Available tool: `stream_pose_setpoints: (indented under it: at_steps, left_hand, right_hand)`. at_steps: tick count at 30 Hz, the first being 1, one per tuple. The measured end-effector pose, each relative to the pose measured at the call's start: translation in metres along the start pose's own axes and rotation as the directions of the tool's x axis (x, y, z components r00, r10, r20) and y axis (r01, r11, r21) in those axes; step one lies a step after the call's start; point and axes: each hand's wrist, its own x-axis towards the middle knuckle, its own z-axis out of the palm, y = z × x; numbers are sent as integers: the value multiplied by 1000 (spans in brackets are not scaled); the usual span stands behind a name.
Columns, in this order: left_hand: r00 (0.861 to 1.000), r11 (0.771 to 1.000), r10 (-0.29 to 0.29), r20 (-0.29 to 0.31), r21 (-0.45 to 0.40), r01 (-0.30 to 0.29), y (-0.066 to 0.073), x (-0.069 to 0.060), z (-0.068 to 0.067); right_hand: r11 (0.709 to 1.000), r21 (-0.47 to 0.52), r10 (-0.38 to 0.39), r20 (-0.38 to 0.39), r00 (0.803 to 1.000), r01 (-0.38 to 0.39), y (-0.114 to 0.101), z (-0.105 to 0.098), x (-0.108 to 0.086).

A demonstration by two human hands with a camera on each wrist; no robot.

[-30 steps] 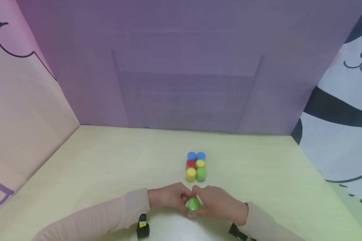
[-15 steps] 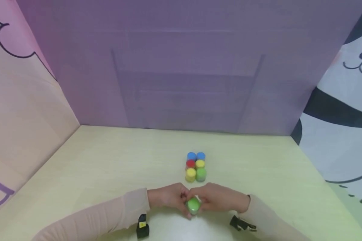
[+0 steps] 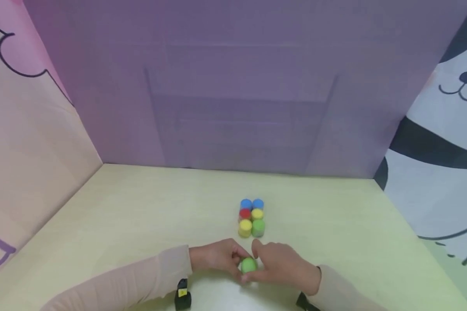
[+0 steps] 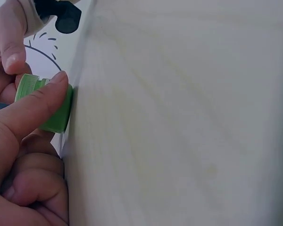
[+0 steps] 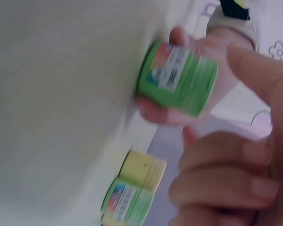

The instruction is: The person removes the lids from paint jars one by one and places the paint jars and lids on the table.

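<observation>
A small green jar (image 3: 249, 265) with a ridged lid stands on the table near the front. My left hand (image 3: 219, 257) grips it low around the side, thumb on the near face, as the left wrist view shows with the green jar (image 4: 59, 113). Close on the other side is my right hand (image 3: 282, 263), its thumb and forefinger spread. In the right wrist view, a gap shows between the right hand's fingers (image 5: 221, 160) and the jar (image 5: 172, 77), whose printed label faces that camera.
Beyond the hands, several similar jars stand in two columns: blue jars (image 3: 252, 204) at the back, a red jar (image 3: 244, 214) beside a yellow one, then a yellow jar (image 3: 245, 228) beside a green jar (image 3: 258, 227). A purple panel (image 3: 233, 108) closes off the table's back.
My right hand's fingers were at the jar; they shifted around its top half a second ago and are now spread apart from it. The left hand keeps its grip.
</observation>
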Motion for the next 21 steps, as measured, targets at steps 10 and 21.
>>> stream_pose_setpoints:
  at_steps: [10,21]
  left_hand:
    - [1000,1000,-8,-1,10,8,2,-1,-1]
    - [1000,1000,3,23,-3,-3,3,-2,-3]
  right_hand:
    - [990,-101,101,29,994,-98,-14,-1,3]
    - [993,-118,17,40,999,-12,-12,-6,2]
